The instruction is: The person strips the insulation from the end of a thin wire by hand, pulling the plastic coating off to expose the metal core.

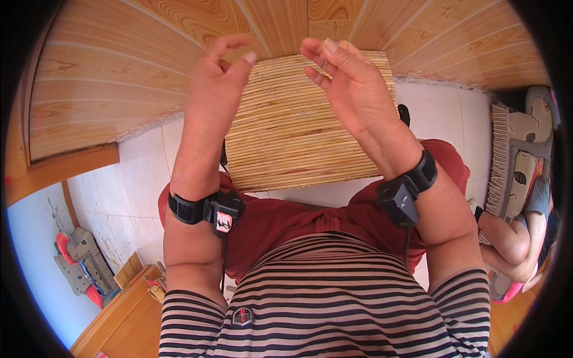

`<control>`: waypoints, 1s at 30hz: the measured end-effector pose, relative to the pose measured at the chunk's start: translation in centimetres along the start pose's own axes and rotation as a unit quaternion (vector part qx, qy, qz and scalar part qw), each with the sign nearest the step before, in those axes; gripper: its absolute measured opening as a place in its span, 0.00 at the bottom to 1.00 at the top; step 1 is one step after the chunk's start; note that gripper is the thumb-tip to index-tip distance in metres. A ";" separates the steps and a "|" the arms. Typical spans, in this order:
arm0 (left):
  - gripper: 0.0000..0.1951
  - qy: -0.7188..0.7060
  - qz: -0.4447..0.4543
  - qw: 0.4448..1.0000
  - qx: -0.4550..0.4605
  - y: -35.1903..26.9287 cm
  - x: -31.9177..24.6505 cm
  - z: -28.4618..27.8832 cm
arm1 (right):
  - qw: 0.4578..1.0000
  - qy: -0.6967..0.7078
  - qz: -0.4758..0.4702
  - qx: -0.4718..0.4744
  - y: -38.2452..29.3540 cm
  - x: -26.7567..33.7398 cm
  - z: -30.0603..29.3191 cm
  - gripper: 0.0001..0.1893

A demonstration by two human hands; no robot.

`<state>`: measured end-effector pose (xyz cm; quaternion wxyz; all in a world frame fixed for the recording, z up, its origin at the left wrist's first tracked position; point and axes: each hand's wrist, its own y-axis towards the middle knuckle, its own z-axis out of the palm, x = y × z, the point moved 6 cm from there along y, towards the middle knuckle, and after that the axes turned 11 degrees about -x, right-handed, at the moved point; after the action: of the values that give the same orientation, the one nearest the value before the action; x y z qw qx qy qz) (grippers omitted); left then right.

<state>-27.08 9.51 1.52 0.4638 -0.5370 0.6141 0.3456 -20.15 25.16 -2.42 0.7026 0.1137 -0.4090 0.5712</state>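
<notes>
A mat of thin yellow reed-like sticks (304,134) lies flat in front of me, above my knees. Over its far left corner is my left hand (221,83), raised and blurred, with thumb and forefinger apart and nothing visible between them. My right hand (353,85) is raised over the far right part of the mat, thumb close to the bent forefinger. A thin thread or wire seems to show by its fingers, but it is too fine to tell whether it is held. Faint thread-like lines cross the mat's upper middle.
A wood-patterned tiled wall (268,22) rises just beyond the mat. Black devices are strapped to both my forearms. At right, another person's bare legs (506,237) show beside a fringed patterned sofa cover (501,156). A wooden cabinet or table (130,308) stands at lower left.
</notes>
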 end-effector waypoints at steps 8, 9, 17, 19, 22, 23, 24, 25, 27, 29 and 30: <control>0.14 -0.317 -0.162 0.922 0.153 -4.0 -0.8 5.1 | 0.999 -0.035 -0.017 0.026 -0.1 -0.6 0.1 0.10; 0.14 -0.317 -0.162 0.922 0.152 -4.0 -0.5 5.1 | 0.999 -0.036 -0.016 0.027 -0.2 -0.7 0.3 0.10; 0.06 -0.272 -0.169 0.935 0.153 -3.4 1.0 4.6 | 0.962 -0.216 -0.165 0.029 -0.6 0.4 1.7 0.09; 0.06 -0.265 -0.173 0.936 0.153 -3.2 1.1 4.4 | 0.951 -0.236 -0.195 0.039 -0.4 0.5 1.7 0.09; 0.06 -0.268 -0.174 0.935 0.156 -3.2 1.1 4.2 | 0.929 -0.270 -0.245 0.056 -0.4 1.0 2.0 0.09; 0.06 -0.277 -0.172 0.932 0.158 -3.2 0.9 4.2 | 0.919 -0.285 -0.266 0.063 -0.6 1.2 2.2 0.09; 0.06 -0.277 -0.172 0.932 0.158 -3.3 0.9 4.2 | 0.919 -0.285 -0.267 0.063 -0.6 1.2 2.2 0.09; 0.05 -0.287 -0.170 0.931 0.148 -3.4 0.8 4.2 | 0.924 -0.278 -0.254 0.062 -0.6 1.2 2.1 0.09; 0.05 -0.296 -0.169 0.930 0.139 -3.5 0.5 4.3 | 0.930 -0.272 -0.241 0.061 -0.5 1.1 2.0 0.08; 0.04 -0.297 -0.175 0.931 0.120 -3.5 0.5 4.3 | 0.953 -0.224 -0.199 0.050 -0.2 0.9 1.7 0.07; 0.04 -0.297 -0.175 0.931 0.120 -3.6 0.5 4.4 | 0.953 -0.223 -0.200 0.050 -0.3 0.9 1.7 0.07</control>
<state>-22.72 12.70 -0.18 0.7390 -0.4490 0.3816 0.3267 -20.65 24.68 -0.62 0.6864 0.3524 -0.4956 0.3989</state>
